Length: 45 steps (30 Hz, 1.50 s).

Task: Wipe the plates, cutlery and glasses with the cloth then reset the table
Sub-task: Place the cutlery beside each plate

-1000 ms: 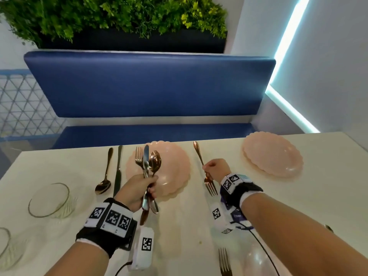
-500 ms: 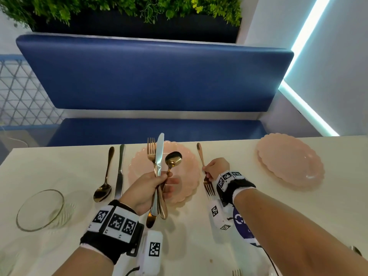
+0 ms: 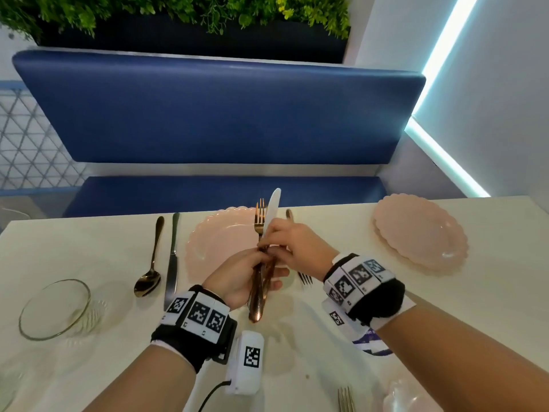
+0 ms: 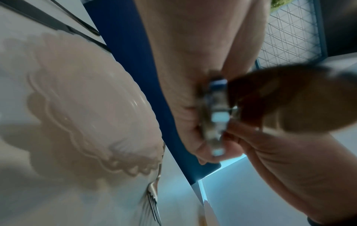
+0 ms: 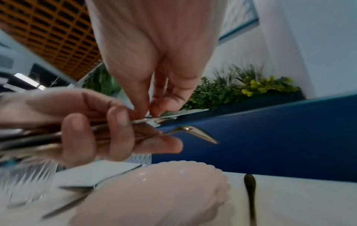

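A: L hand [image 3: 237, 275] grasps cutlery bundle [image 3: 261, 263] over plate [image 3: 214, 242], table's far edge; R hand [image 3: 292, 239] pinches knife [image 3: 271, 209].

B: Stiff, probably slick metal; hold at handles.

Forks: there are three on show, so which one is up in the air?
The gold fork in the left hand, bunched with a knife. Another fork lies beside the plate; a third lies at the table's near edge.

White table [image 3: 445, 307]: plates, cutlery, glass bowl.
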Motion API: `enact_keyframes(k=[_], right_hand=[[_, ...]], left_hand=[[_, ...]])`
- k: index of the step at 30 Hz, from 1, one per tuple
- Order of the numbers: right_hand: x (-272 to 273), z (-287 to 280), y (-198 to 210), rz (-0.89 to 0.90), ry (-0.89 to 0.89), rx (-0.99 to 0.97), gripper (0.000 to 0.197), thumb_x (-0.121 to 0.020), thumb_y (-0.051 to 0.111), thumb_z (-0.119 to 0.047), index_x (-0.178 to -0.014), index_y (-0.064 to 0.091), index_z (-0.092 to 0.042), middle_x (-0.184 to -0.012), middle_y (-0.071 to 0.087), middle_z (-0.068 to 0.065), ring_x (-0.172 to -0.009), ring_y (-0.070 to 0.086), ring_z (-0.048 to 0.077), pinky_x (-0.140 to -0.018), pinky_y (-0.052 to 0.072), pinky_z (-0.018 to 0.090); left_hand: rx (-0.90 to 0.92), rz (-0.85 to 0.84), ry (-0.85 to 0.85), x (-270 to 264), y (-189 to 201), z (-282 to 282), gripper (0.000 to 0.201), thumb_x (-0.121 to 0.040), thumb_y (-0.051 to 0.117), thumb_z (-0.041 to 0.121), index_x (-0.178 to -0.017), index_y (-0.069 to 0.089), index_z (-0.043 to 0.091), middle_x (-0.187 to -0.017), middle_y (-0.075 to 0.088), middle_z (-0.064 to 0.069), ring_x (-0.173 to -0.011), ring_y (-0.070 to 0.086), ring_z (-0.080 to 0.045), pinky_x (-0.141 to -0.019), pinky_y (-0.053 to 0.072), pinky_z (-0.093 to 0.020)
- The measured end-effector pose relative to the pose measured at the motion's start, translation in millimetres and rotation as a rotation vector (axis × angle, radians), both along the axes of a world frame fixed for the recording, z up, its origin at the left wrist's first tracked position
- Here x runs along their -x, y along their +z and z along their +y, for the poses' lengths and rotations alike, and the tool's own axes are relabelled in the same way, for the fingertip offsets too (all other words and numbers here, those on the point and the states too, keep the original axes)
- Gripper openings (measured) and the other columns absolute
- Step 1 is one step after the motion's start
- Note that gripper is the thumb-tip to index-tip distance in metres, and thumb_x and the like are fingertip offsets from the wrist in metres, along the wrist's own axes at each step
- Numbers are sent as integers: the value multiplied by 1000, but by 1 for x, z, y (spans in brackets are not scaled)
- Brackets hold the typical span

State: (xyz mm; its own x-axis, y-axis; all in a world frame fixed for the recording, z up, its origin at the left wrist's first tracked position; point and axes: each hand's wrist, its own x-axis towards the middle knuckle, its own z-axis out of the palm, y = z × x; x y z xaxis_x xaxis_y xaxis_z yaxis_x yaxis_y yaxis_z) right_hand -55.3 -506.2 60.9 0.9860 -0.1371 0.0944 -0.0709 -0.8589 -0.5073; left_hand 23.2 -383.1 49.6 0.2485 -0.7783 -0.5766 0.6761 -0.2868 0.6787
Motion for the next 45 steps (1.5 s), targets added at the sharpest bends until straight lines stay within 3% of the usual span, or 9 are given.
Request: enact_keyframes(k=[5,11,16,20,24,30,37,42,45], right_hand=[[20,-10,12,54,136,136,11,-83,61,-5,-91,69,-3,-98,61,11,-92,57,23,-83,47,31],[52,-28,20,33,246,207,13,-82,65,-11,-92,68,-5,-92,65,11,-90,57,27,-79,46,35],[87,-51,22,-67,267,279,19,-67,78,-7,-85,72,-8,-81,68,7,-78,58,21,-64,41,20],[103,-69,24,-163,327,237,16,-69,75,-3,-84,71,-5,-79,67,9,-82,40,11,-74,32,22],[116,-80,21,-124,327,323,20,-64,79,-4,-83,73,-7,-75,67,8,-71,59,20,-63,36,16],[135,-93,22,-17,290,290,3,-70,73,0,-72,70,-1,-68,63,13,-65,61,28,-57,48,28],[144,-128,10,218,-163,239,21,-88,60,-18,-103,67,-4,-102,59,10,-96,56,25,-79,38,28],[128,-140,-35,357,-625,67,26,-87,62,-24,-102,63,-2,-103,63,15,-80,49,21,-71,35,26],[106,-146,-57,418,-782,-65,29,-85,65,-24,-103,61,-1,-101,65,14,-80,53,21,-71,41,26]], left_hand=[[-57,-8,-20,17,2,-9,23,-93,34,2,-91,56,3,-72,61,-12,-53,64,-15,-48,51,-25],[-68,-56,-53,41,8,-23,29,-96,35,10,-90,62,-1,-69,69,-14,-60,69,-19,-57,56,-29],[-21,-5,-47,69,13,-42,28,-94,36,12,-90,61,0,-74,61,-13,-63,62,-20,-61,49,-30],[-37,-52,-67,86,17,-58,27,-94,36,13,-91,61,2,-74,62,-12,-62,62,-19,-60,47,-30],[-18,-83,-97,96,21,-69,31,-95,31,11,-99,61,5,-79,61,-14,-62,61,-20,-64,43,-32],[-90,-189,-227,100,21,-81,33,-94,37,7,-122,52,1,-92,68,-19,-63,58,-18,-59,47,-29],[-182,-276,-61,75,2,-71,28,-92,31,-7,-113,50,-8,-86,71,-19,-47,46,-10,-38,40,-17],[-198,-312,22,50,-5,-62,28,-96,32,0,-112,53,-7,-57,66,-3,-55,44,-12,-40,43,-17],[-190,-308,28,42,-9,-58,31,-96,32,1,-114,54,-9,-65,64,-6,-58,45,-13,-44,45,-18]])
